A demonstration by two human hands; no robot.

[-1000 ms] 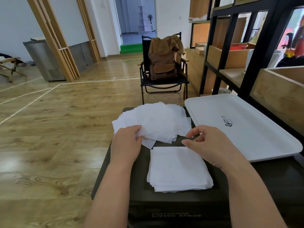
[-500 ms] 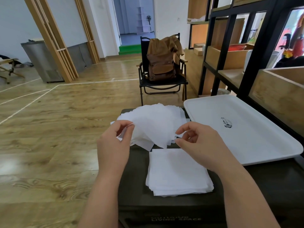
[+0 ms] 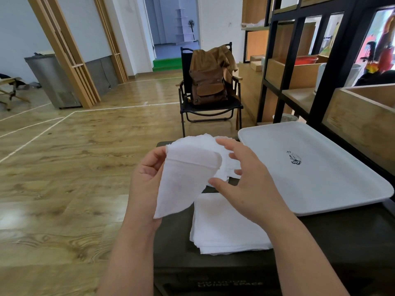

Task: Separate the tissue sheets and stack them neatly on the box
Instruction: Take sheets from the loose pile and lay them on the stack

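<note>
At centre frame, the left hand [image 3: 147, 178] pinches a tissue sheet [image 3: 183, 180] held above the dark box [image 3: 171, 238]; the right hand [image 3: 241, 180], fingers spread, touches its edge. A neat stack [image 3: 226, 227] lies on the box below.

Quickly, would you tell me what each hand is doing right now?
Left hand: pinches the top corner of a lifted tissue sheet.
Right hand: fingers spread and relaxed, at the sheet's right edge; no grip visible.
</note>
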